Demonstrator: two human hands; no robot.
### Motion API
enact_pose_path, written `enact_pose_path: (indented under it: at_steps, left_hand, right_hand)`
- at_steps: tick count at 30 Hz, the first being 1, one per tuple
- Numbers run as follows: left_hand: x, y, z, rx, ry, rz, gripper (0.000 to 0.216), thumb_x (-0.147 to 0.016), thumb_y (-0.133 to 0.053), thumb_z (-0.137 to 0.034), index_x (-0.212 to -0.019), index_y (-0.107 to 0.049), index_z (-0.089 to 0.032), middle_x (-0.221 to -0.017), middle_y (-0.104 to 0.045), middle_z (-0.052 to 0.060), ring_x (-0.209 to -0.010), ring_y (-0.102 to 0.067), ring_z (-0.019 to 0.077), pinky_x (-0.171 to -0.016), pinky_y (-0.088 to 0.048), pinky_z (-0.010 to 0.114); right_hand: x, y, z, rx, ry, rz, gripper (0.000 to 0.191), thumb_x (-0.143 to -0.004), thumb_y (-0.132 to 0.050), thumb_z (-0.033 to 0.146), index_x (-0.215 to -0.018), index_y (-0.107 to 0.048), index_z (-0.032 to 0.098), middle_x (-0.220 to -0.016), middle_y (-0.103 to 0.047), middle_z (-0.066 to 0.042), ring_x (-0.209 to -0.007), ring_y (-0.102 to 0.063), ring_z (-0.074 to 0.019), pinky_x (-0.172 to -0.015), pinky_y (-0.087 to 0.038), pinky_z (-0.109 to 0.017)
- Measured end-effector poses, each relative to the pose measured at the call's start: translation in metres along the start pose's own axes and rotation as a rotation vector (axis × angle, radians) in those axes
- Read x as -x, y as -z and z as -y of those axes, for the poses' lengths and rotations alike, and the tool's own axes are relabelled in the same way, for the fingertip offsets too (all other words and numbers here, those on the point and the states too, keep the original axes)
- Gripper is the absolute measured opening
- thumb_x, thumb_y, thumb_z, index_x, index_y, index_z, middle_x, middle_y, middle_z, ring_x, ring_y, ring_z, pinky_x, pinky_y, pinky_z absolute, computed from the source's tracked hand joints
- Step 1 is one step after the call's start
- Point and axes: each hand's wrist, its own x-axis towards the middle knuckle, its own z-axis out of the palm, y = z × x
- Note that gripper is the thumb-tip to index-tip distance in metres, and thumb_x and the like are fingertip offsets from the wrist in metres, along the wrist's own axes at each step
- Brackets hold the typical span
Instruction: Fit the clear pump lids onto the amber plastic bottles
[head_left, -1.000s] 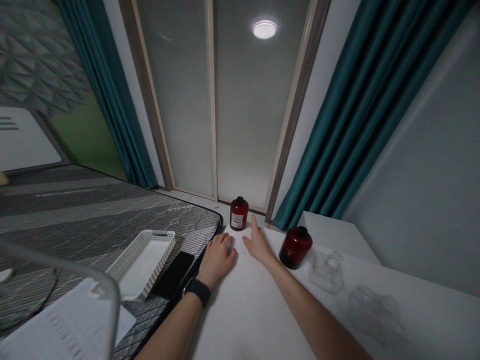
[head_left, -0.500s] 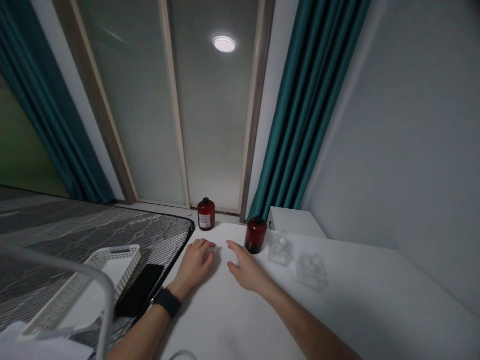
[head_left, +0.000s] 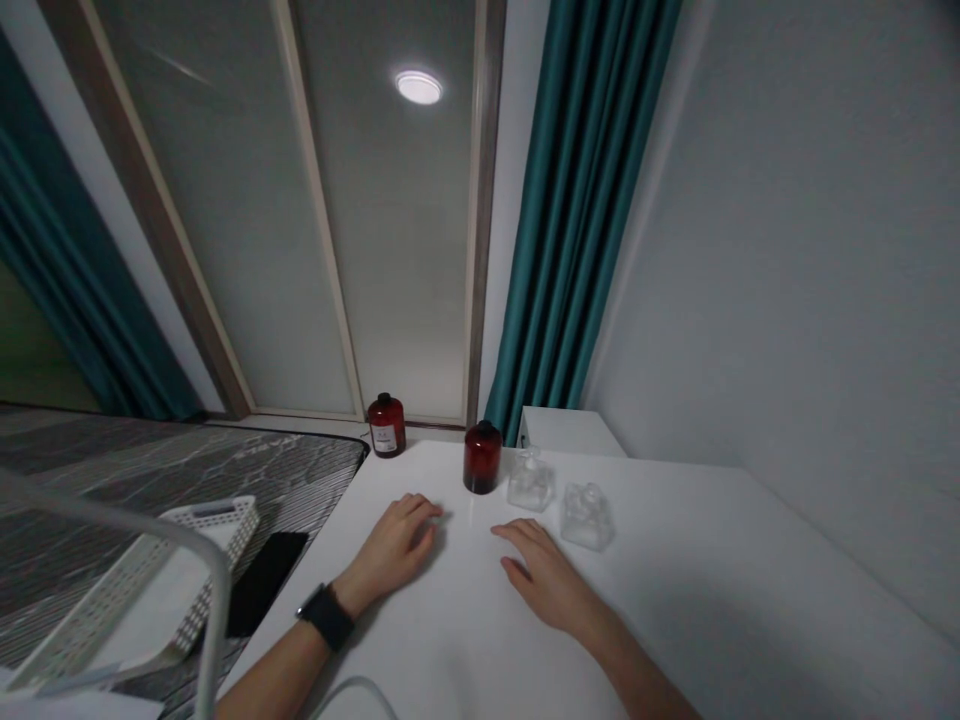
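Both my hands rest palm down on a white table (head_left: 720, 560). My left hand (head_left: 394, 545), with a black watch on its wrist, lies flat with the fingers loosely stretched and nothing in it. My right hand (head_left: 547, 580) also lies flat and holds nothing. Just beyond my hands stands a dark red bottle (head_left: 481, 457). Two clear glass bottles (head_left: 531, 480) (head_left: 586, 515) stand to its right, the nearer one close to my right fingertips. A second dark red bottle (head_left: 386, 425) with a white label stands farther back at the table's left corner.
A grey patterned mattress (head_left: 225, 470) lies left of the table, with a white mesh basket (head_left: 187, 560) and a black phone (head_left: 262, 595) on it. Teal curtains (head_left: 570, 230) flank a frosted sliding door. A small white cabinet (head_left: 566, 432) stands behind the table.
The view has swung to the right. My right hand has drawn back from the far labelled bottle and now lies flat nearer to me. My left hand stays flat on the table.
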Motion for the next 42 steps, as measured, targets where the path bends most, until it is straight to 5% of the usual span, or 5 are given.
enact_pose_path:
  at_steps: [7, 17, 22, 33, 42]
  left_hand:
    - [0.003, 0.0, -0.005, 0.013, -0.047, 0.072, 0.025, -0.088, -0.049, -0.015, -0.107, -0.064, -0.021, -0.105, -0.066, 0.009, -0.099, -0.06, 0.0242, -0.089, -0.049, 0.038]
    - [-0.001, -0.011, -0.007, 0.01, 0.017, -0.002, 0.033, -0.089, -0.052, -0.02, -0.122, -0.058, -0.022, -0.114, -0.063, 0.01, -0.104, -0.06, 0.0261, -0.09, -0.048, 0.042]
    - [-0.029, -0.001, -0.016, -0.064, 0.04, -0.092, 0.029, -0.092, -0.047, -0.021, -0.117, -0.061, -0.019, -0.099, -0.063, 0.008, -0.094, -0.061, 0.0255, -0.087, -0.046, 0.044]
    - [-0.142, 0.015, -0.021, -0.046, 0.021, -0.189, 0.026, -0.091, -0.055, -0.025, -0.113, -0.065, -0.017, -0.107, -0.062, 0.011, -0.107, -0.055, 0.0286, -0.099, -0.043, 0.044]
    - [-0.15, 0.005, -0.014, 0.115, 0.017, -0.175, 0.017, -0.089, -0.061, -0.025, -0.103, -0.066, -0.016, -0.103, -0.06, 0.008, -0.105, -0.057, 0.0239, -0.099, -0.046, 0.039]
  right_hand:
    - [0.005, -0.008, -0.002, 0.05, 0.063, 0.047, 0.041, -0.087, -0.053, 0.009, -0.124, -0.061, 0.022, -0.116, -0.065, -0.008, -0.112, -0.055, -0.025, -0.103, -0.042, -0.043]
    - [0.005, -0.009, -0.006, 0.023, 0.059, 0.055, 0.042, -0.086, -0.054, 0.01, -0.127, -0.06, 0.022, -0.12, -0.064, -0.008, -0.115, -0.054, -0.0247, -0.106, -0.04, -0.042]
    - [0.006, -0.008, -0.003, 0.025, 0.061, 0.07, 0.043, -0.085, -0.054, 0.01, -0.126, -0.061, 0.02, -0.12, -0.064, -0.009, -0.115, -0.054, -0.0247, -0.106, -0.04, -0.041]
    - [0.007, -0.006, -0.003, 0.019, 0.041, 0.098, 0.045, -0.085, -0.054, 0.009, -0.128, -0.06, 0.021, -0.123, -0.062, -0.008, -0.117, -0.052, -0.0254, -0.108, -0.038, -0.041]
    - [0.006, -0.005, -0.002, 0.016, 0.05, 0.102, 0.045, -0.084, -0.054, 0.008, -0.127, -0.06, 0.022, -0.122, -0.063, -0.008, -0.116, -0.053, -0.0256, -0.106, -0.04, -0.041]
